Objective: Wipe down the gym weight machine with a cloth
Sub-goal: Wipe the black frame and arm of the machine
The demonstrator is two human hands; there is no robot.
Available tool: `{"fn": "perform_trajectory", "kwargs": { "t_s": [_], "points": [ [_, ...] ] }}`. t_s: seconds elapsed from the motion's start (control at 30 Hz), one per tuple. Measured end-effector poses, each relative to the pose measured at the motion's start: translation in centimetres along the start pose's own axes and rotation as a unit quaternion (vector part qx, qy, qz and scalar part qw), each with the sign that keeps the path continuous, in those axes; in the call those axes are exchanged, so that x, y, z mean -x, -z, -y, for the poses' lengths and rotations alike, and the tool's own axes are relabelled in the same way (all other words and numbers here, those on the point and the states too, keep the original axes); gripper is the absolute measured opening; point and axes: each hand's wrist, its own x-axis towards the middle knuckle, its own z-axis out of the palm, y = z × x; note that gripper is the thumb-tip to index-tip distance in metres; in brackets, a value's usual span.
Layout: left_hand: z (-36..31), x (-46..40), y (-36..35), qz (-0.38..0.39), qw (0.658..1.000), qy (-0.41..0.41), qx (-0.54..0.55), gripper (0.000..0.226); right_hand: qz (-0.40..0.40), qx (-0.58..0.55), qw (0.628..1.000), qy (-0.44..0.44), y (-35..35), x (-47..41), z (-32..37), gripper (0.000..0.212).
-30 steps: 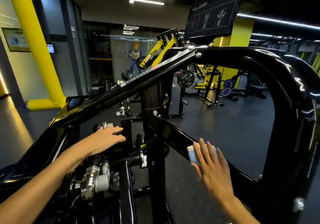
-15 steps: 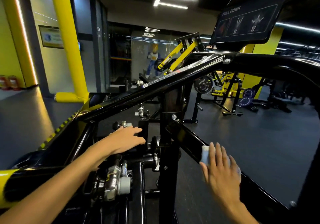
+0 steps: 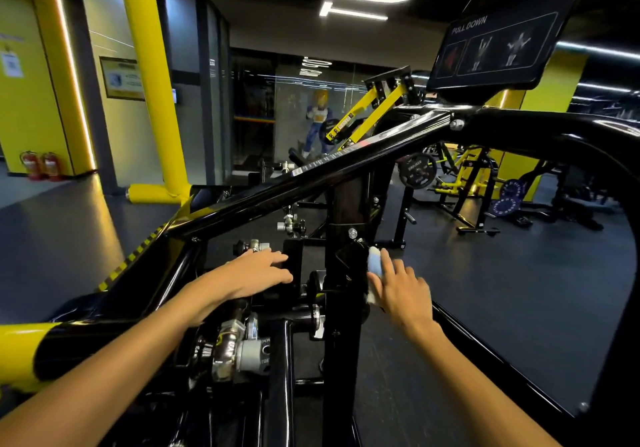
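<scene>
while the left hand (image 3: pixel 258 273) is resting flat on the black frame (image 3: pixel 311 173), the right hand (image 3: pixel 401 287) is pressing a pale cloth (image 3: pixel 374 261) against it with straight fingers.

Obstacles: black upright post (image 3: pixel 341 308), centre, between the left hand (image 3: pixel 259 273) and the right hand (image 3: pixel 403 291). Sloping top bar (image 3: pixel 311 176) overhead, running up to the right. Lower diagonal bar (image 3: pixel 485 353) beneath the right forearm. Chrome fittings (image 3: pixel 239 346) and pins crowd the space under the left wrist. Free room: wide opening right of the post, framed by the curved black tube (image 3: pixel 571 142), with bare floor (image 3: pixel 519 291) behind.
</scene>
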Motion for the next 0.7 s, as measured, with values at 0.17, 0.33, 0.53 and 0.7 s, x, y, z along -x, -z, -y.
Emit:
{"fn": "perform_trajectory", "kwargs": {
  "t_s": [0.17,0.33,0.53,0.7],
  "points": [
    [0.9,-0.5,0.0,0.0,1.0,0.005,0.013,0.081,-0.02,0.037,0.999,-0.004,0.5,9.4,-5.7,0.065],
    [0.9,-0.8,-0.2,-0.006,1.0,0.007,0.001,0.08,-0.071,0.061,0.993,-0.077,-0.7,15.7,-10.4,0.065],
    [-0.2,0.1,0.1,-0.009,1.0,0.004,0.0,0.066,-0.077,0.035,0.988,-0.126,-1.1,14.2,-7.3,0.074],
    [-0.6,0.4,0.2,-0.005,1.0,0.008,0.006,0.065,-0.033,0.037,0.996,-0.07,-1.6,8.3,-3.1,0.072]
  ]
}}
